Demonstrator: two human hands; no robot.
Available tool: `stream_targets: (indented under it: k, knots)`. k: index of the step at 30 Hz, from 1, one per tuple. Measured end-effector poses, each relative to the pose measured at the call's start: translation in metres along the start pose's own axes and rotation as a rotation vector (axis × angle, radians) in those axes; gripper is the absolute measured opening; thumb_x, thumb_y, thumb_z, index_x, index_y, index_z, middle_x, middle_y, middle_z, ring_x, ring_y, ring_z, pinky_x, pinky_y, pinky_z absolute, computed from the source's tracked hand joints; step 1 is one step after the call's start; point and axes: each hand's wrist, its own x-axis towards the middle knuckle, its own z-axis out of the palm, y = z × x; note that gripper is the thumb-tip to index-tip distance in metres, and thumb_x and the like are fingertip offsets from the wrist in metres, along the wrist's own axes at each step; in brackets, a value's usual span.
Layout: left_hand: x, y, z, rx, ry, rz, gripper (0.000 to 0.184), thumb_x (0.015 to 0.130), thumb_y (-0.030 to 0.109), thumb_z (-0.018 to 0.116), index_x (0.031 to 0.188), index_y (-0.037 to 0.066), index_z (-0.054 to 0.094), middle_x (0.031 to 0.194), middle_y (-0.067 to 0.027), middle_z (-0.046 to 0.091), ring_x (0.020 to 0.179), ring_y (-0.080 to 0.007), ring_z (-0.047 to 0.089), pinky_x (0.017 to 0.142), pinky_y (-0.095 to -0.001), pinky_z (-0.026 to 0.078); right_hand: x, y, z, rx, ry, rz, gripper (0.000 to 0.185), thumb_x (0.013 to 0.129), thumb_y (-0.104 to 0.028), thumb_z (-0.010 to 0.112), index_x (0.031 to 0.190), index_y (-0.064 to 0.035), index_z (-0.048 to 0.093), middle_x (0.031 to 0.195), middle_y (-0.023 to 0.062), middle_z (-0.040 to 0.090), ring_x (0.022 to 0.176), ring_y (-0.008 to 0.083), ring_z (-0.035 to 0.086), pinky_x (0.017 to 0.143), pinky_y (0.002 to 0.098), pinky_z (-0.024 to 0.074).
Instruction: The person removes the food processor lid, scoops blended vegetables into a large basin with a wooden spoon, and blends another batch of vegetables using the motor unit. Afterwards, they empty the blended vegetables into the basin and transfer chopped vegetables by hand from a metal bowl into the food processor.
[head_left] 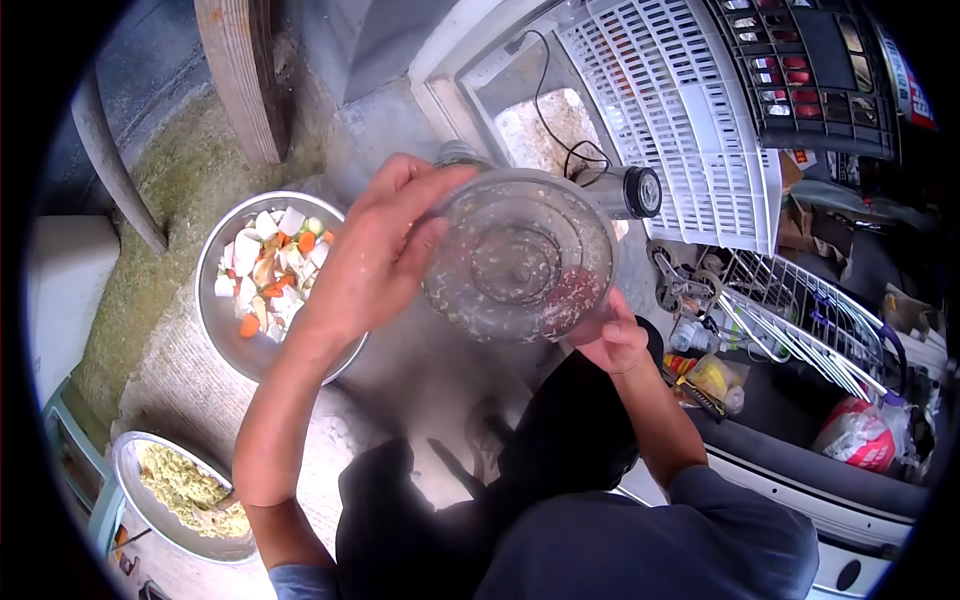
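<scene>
A round clear container (515,255) with bits of food stuck inside is held up in front of me, tilted so that its round inside shows. My left hand (385,245) grips its left rim, thumb and fingers on the edge. On the lower right side my right hand (612,340) holds it, partly hidden behind the see-through wall. To the left stands a metal bowl (208,300) of chopped white and orange vegetables, partly behind my left forearm. Lower left, a second metal bowl (128,470) holds a yellow-green mash.
Behind the container lies a clear cylinder with a black end (642,192). A white plastic basket (690,130) and a black crate (810,80) are at the upper right. A metal cart (800,320) and plastic bags (858,435) are at the right. Wooden legs (240,80) stand upper left.
</scene>
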Motion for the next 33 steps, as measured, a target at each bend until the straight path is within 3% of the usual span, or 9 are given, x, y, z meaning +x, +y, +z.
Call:
stream_targets:
  k: [9, 10, 13, 14, 15, 19, 22, 28, 33]
  knots:
    - [0.052, -0.004, 0.024, -0.047, -0.218, 0.032, 0.050, 0.093, -0.008, 0.062, 0.140, 0.010, 0.060, 0.114, -0.0088, 0.056, 0.101, -0.0192, 0.058, 0.088, -0.0280, 0.048, -0.013, -0.012, 0.000, -0.004, 0.042, -0.082, 0.119, 0.062, -0.033, 0.087, 0.157, 0.0038, 0.025, 0.155, 0.0215, 0.042, 0.141, 0.0355, 0.047, 0.120, 0.0519, 0.0364]
    - [0.052, -0.013, 0.029, -0.162, -0.120, 0.054, 0.050, 0.093, -0.002, 0.066, 0.141, 0.010, 0.059, 0.121, -0.0103, 0.059, 0.106, -0.0223, 0.060, 0.093, -0.0308, 0.049, -0.017, -0.012, -0.003, 0.021, 0.059, -0.114, 0.118, 0.063, -0.033, 0.087, 0.158, 0.0025, 0.026, 0.154, 0.0208, 0.043, 0.141, 0.0356, 0.047, 0.120, 0.0523, 0.0367]
    - [0.047, -0.029, 0.022, 0.286, 0.153, 0.249, 0.052, 0.089, 0.002, 0.072, 0.140, 0.009, 0.060, 0.130, -0.0125, 0.061, 0.115, -0.0276, 0.060, 0.099, -0.0358, 0.050, -0.027, -0.011, -0.018, 0.063, 0.144, -0.236, 0.114, 0.065, -0.034, 0.086, 0.159, -0.0060, 0.028, 0.154, 0.0166, 0.044, 0.141, 0.0352, 0.047, 0.119, 0.0527, 0.0385]
    - [0.033, -0.045, 0.022, 0.529, -0.072, 0.328, 0.051, 0.087, 0.005, 0.073, 0.136, 0.008, 0.063, 0.138, -0.0146, 0.060, 0.121, -0.0316, 0.059, 0.105, -0.0417, 0.048, -0.031, -0.013, -0.026, 0.049, 0.199, -0.288, 0.113, 0.065, -0.035, 0.086, 0.160, -0.0118, 0.028, 0.155, 0.0139, 0.045, 0.142, 0.0347, 0.046, 0.118, 0.0523, 0.0396]
    - [0.023, -0.045, 0.034, 0.563, -0.179, 0.325, 0.048, 0.086, 0.007, 0.073, 0.134, 0.007, 0.064, 0.140, -0.0140, 0.059, 0.123, -0.0311, 0.057, 0.107, -0.0419, 0.046, -0.034, -0.014, -0.032, 0.030, 0.252, -0.336, 0.113, 0.065, -0.037, 0.086, 0.161, -0.0177, 0.029, 0.156, 0.0113, 0.045, 0.142, 0.0341, 0.045, 0.117, 0.0518, 0.0408]
    - [-0.005, -0.061, 0.087, 0.723, -0.453, 0.390, 0.043, 0.091, 0.018, 0.069, 0.130, -0.001, 0.066, 0.147, -0.0137, 0.055, 0.132, -0.0290, 0.051, 0.115, -0.0421, 0.037, -0.030, -0.017, -0.034, 0.018, 0.265, -0.389, 0.102, 0.072, -0.041, 0.082, 0.159, -0.0176, 0.035, 0.156, 0.0091, 0.046, 0.144, 0.0305, 0.043, 0.121, 0.0511, 0.0322]
    - [-0.013, -0.065, 0.105, 1.062, -0.427, 0.415, 0.051, 0.095, 0.028, 0.066, 0.133, -0.005, 0.063, 0.151, -0.0145, 0.052, 0.137, -0.0283, 0.045, 0.118, -0.0433, 0.031, -0.019, -0.021, -0.019, -0.013, 0.243, -0.417, 0.102, 0.073, -0.041, 0.082, 0.159, -0.0149, 0.034, 0.156, 0.0087, 0.045, 0.144, 0.0296, 0.043, 0.122, 0.0507, 0.0314]
    - [-0.018, -0.061, 0.139, 1.054, -0.272, 0.188, 0.057, 0.096, 0.034, 0.064, 0.136, -0.005, 0.061, 0.153, -0.0152, 0.049, 0.138, -0.0311, 0.043, 0.117, -0.0450, 0.030, -0.014, -0.018, -0.008, -0.111, 0.266, -0.437, 0.109, 0.071, -0.034, 0.087, 0.160, -0.0127, 0.028, 0.156, 0.0108, 0.043, 0.143, 0.0303, 0.044, 0.121, 0.0513, 0.0345]
    - [-0.042, -0.060, 0.105, 0.802, -0.055, 0.358, 0.041, 0.091, 0.019, 0.069, 0.129, 0.001, 0.065, 0.144, -0.0159, 0.055, 0.129, -0.0329, 0.050, 0.110, -0.0448, 0.035, -0.007, -0.009, 0.005, -0.350, 0.317, -0.450, 0.120, 0.067, -0.029, 0.094, 0.160, -0.0042, 0.023, 0.153, 0.0148, 0.044, 0.140, 0.0312, 0.048, 0.117, 0.0498, 0.0396]
